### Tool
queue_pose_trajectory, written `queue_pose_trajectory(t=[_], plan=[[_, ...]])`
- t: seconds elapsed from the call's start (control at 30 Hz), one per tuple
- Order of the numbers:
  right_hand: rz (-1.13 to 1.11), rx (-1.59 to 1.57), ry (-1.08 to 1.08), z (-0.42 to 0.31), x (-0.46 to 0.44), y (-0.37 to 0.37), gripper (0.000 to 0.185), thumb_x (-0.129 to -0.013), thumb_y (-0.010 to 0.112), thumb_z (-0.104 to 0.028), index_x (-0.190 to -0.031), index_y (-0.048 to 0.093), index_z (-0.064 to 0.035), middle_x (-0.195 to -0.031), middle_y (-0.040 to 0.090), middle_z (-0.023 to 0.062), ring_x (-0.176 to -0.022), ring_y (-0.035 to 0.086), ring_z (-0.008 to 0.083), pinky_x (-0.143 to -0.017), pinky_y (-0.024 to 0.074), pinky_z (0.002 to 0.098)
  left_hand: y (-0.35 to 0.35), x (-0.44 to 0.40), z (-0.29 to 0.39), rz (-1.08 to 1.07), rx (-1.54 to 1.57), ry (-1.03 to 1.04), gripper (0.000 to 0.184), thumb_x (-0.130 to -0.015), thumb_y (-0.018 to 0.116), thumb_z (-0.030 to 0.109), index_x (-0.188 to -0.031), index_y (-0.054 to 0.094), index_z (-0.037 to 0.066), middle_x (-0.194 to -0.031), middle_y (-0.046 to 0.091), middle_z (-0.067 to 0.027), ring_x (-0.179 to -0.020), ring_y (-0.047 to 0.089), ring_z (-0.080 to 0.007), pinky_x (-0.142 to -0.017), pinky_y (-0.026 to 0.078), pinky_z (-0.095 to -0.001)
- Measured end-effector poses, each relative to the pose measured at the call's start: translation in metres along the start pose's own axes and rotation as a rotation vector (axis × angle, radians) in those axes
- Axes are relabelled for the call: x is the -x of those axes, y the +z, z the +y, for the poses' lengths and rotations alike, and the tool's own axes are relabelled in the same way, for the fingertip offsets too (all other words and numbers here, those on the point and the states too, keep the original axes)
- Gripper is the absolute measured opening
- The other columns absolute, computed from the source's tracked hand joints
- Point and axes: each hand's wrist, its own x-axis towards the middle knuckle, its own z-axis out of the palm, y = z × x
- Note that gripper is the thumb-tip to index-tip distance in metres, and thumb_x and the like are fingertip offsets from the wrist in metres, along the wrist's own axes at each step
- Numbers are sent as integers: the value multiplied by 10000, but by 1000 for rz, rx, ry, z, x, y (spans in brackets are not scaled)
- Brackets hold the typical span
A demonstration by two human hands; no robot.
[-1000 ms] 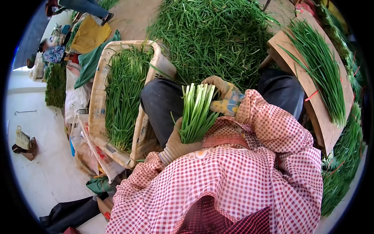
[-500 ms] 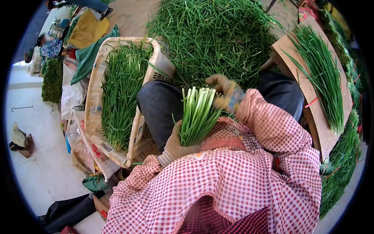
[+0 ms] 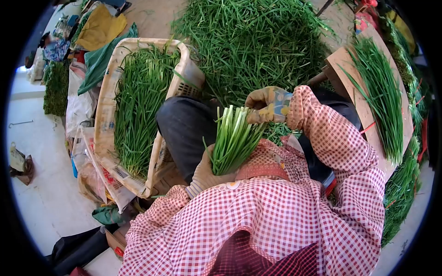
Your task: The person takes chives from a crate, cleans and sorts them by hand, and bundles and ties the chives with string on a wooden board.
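Note:
My left hand (image 3: 206, 173), in a pale knitted glove, is closed round the leafy part of a bunch of garlic chives (image 3: 230, 142). The pale cut ends of the bunch point up and away from me. At the right edge of those stem ends is my right hand (image 3: 269, 105), in a tan glove with a blue and yellow patterned cuff. Its fingers are curled and pinched against the outer stems; the exact strands between them are hard to make out.
On my left stands a cream plastic crate (image 3: 103, 133) filled with chives. A large heap of loose green leaves (image 3: 258, 46) lies ahead. To the right, a board (image 3: 343, 69) carries a laid-out chive bundle (image 3: 380, 99). Another person (image 3: 56, 48) is at the far left.
My right hand, blurred and slightly apart before, now touches the stem ends with its fingers pinched. My left hand and the bunch have hardly moved; the view has shifted slightly.

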Motion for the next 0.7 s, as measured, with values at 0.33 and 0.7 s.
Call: queue_pose_trajectory(t=[0.33, 0.7], plan=[[203, 536, -349, 27, -14, 13, 131, -813, 679, -179, -900, 667, -82, -639, 525, 71, -641, 576, 231, -577, 443, 327, -3, -7, -21, 103, 485, -50, 945, -614, 848, 96, -1372, 285, 66, -1208, 559, -90, -1105, 554, -192, -966, 444, -335], [588, 746, -428, 20, 10, 35, 146, -814, 685, -232, -822, 689, -86, -661, 623, 40, -605, 610, 192, -590, 489, 280, -8, -9, 8, -26, 594, -415, 450, -867, 580, 341, -1232, 473, 101, -1214, 578, 25, -1150, 515, -131, -1069, 335, -380]])
